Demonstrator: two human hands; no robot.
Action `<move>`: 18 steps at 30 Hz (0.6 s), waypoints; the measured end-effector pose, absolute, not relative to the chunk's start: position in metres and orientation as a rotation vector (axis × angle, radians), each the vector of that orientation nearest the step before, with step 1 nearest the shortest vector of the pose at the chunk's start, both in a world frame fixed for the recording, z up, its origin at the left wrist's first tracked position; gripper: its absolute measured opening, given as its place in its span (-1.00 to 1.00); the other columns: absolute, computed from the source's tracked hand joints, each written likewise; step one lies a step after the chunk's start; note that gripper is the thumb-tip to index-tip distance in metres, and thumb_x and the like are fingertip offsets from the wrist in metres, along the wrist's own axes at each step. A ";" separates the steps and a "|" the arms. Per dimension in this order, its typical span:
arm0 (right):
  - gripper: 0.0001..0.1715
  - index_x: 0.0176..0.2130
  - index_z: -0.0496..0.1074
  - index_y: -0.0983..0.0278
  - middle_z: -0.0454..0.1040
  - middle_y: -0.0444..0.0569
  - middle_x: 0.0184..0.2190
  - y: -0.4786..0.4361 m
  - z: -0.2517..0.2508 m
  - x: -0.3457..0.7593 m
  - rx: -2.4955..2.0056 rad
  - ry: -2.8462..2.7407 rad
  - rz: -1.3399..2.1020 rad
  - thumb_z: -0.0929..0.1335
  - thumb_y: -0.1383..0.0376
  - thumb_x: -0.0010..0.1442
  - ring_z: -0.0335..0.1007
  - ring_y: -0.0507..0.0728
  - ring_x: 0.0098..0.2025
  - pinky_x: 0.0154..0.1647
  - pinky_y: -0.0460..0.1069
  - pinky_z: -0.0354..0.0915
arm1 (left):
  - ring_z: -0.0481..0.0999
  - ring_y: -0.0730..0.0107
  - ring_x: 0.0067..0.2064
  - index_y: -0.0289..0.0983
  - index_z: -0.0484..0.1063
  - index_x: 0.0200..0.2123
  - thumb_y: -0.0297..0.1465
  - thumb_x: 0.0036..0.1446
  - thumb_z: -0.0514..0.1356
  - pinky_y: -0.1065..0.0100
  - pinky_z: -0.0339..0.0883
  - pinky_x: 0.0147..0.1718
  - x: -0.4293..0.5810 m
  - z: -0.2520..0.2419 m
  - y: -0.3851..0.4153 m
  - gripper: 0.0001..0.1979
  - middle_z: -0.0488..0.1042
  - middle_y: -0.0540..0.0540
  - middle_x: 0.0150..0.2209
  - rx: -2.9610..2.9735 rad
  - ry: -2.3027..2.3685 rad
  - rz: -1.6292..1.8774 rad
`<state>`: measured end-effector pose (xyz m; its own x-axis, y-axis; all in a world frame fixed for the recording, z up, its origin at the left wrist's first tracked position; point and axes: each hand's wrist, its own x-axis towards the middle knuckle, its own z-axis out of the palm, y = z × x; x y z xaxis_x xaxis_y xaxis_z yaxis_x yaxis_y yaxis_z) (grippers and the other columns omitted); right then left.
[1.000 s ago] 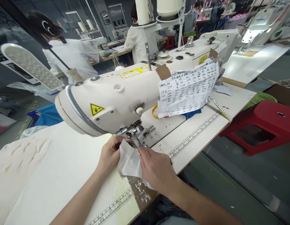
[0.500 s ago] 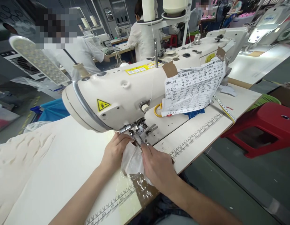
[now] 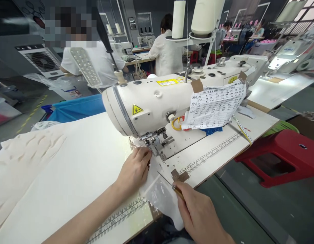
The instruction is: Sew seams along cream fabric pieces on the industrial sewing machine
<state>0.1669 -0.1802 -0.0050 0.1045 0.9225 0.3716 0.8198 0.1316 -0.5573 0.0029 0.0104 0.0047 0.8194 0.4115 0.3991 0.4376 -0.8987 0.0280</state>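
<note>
A pale, partly shiny fabric piece (image 3: 160, 193) runs from under the needle area of the white sewing machine (image 3: 146, 101) to the table's front edge. My left hand (image 3: 136, 166) presses the fabric beside the presser foot, fingers bent together on it. In my right hand (image 3: 197, 210) is a thin pointed awl (image 3: 177, 191) with a brownish handle, its tip over the fabric and pointing toward the machine. The right fingers are wrapped round the handle, near the fabric's right side.
Stacked cream fabric pieces (image 3: 29, 152) lie at the left. A handwritten sheet (image 3: 215, 105) hangs on the machine. Printed rulers (image 3: 210, 149) mark the table. A red stool (image 3: 284, 152) stands right; people sit behind.
My right hand has moved back from the presser foot toward the front edge, and the awl now shows in it. More fabric is visible. The camera view has shifted, placing the machine further right.
</note>
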 end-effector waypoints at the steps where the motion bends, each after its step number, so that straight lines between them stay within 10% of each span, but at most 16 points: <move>1: -0.59 0.13 0.25 0.23 0.57 -0.01 -0.17 -0.180 -0.004 0.167 -1.698 -1.723 0.197 0.14 0.46 0.35 0.57 0.15 -0.32 -0.43 -0.03 0.36 | 0.44 0.03 0.00 -0.38 0.48 0.04 -0.54 0.27 -0.04 0.02 0.53 -0.05 0.002 0.002 0.009 -0.61 0.46 -0.31 0.00 -2.936 -0.679 -0.649; 18: -0.63 0.00 0.34 0.25 0.50 -0.07 -0.23 -0.166 0.012 0.165 -1.920 -1.946 0.286 0.25 0.55 0.25 0.50 0.17 -0.33 -0.45 0.01 0.23 | 0.39 0.01 0.21 -0.41 0.37 0.21 -0.40 0.31 -0.05 0.02 0.39 0.16 -0.011 -0.017 0.016 -0.52 0.42 -0.28 0.19 -2.923 -0.592 -0.694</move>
